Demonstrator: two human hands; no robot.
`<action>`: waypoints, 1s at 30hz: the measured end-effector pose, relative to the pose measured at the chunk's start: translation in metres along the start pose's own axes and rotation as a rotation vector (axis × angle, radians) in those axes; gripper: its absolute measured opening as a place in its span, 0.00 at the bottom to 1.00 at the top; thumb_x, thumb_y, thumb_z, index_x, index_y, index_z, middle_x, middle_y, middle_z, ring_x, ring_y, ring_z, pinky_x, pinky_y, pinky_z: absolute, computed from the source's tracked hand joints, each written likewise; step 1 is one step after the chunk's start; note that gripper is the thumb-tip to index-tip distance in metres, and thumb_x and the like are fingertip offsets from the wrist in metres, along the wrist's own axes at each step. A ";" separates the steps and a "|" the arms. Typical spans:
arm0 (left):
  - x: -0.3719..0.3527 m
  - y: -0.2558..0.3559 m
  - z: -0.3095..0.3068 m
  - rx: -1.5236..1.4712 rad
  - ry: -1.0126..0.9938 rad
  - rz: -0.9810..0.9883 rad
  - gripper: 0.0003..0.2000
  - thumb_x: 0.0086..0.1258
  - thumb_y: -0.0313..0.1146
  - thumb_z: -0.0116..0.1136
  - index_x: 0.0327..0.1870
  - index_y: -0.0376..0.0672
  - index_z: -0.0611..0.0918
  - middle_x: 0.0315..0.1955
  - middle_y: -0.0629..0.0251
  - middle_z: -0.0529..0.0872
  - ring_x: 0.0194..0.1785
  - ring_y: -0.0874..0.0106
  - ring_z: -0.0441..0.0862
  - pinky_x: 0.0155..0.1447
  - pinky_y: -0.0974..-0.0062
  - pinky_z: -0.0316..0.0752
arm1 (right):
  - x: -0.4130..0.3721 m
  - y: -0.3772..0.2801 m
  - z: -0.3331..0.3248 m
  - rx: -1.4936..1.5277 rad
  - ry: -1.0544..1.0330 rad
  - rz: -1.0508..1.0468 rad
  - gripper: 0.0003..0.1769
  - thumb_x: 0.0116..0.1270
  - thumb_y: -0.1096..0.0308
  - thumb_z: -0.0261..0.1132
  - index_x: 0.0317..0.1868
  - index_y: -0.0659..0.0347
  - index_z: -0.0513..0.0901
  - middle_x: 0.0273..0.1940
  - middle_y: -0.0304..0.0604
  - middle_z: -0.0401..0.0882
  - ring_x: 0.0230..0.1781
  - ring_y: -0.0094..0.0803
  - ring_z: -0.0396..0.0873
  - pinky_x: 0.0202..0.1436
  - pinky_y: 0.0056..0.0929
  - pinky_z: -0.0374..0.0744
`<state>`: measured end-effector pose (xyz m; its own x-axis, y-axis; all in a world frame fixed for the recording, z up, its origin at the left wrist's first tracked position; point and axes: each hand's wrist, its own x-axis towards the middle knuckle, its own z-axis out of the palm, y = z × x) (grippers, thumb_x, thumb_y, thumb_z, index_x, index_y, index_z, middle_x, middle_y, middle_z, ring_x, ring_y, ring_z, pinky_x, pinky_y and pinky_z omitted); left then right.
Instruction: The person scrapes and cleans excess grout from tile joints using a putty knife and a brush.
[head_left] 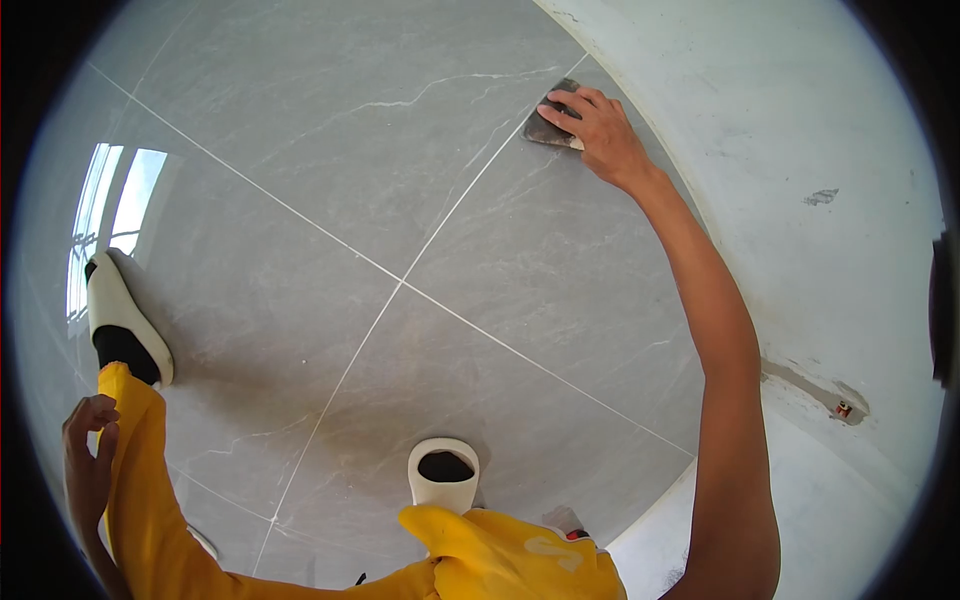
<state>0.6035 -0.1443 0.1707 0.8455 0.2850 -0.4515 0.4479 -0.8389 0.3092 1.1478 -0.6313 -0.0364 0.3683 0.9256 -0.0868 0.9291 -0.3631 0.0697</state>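
While open floor (300, 150) lies leftward, right hand (600, 135) presses pad (548, 128) beside wall (800, 120).

Two slippers (125, 318) (443, 488), perhaps one sponge (545, 128)

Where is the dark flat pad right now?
The dark flat pad lies upper right in the head view, under the right hand, on a floor grout line beside the white wall.
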 end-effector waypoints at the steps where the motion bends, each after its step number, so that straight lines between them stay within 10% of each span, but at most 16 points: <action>1: 0.000 0.001 -0.001 -0.004 -0.009 0.012 0.22 0.71 0.18 0.56 0.65 0.44 0.70 0.50 0.59 0.82 0.49 0.67 0.81 0.59 0.67 0.76 | 0.003 0.003 -0.007 -0.005 -0.046 -0.015 0.35 0.61 0.86 0.59 0.65 0.42 0.78 0.67 0.33 0.71 0.65 0.37 0.68 0.65 0.40 0.70; 16: 0.003 0.016 0.002 -0.033 0.033 0.065 0.21 0.74 0.24 0.56 0.66 0.45 0.70 0.48 0.58 0.82 0.48 0.68 0.82 0.58 0.67 0.78 | 0.029 0.007 -0.009 0.025 0.060 -0.015 0.30 0.60 0.85 0.60 0.58 0.44 0.85 0.61 0.31 0.77 0.62 0.33 0.71 0.63 0.38 0.70; 22: 0.002 0.010 0.004 -0.059 0.062 0.051 0.20 0.74 0.24 0.56 0.65 0.45 0.70 0.49 0.59 0.82 0.49 0.68 0.81 0.59 0.68 0.77 | 0.010 0.005 -0.044 -0.102 -0.315 -0.010 0.32 0.59 0.86 0.59 0.59 0.42 0.85 0.61 0.31 0.78 0.62 0.31 0.72 0.62 0.36 0.68; 30: 0.002 0.012 -0.001 -0.034 0.025 0.085 0.22 0.72 0.19 0.56 0.65 0.46 0.70 0.50 0.58 0.82 0.50 0.66 0.82 0.60 0.66 0.77 | 0.024 0.023 0.000 -0.042 0.015 0.064 0.32 0.60 0.86 0.58 0.59 0.41 0.85 0.60 0.30 0.78 0.60 0.31 0.73 0.65 0.36 0.65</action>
<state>0.6110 -0.1533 0.1748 0.8878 0.2255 -0.4011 0.3834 -0.8446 0.3737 1.1776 -0.6173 -0.0368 0.4265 0.9021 -0.0660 0.9012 -0.4176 0.1161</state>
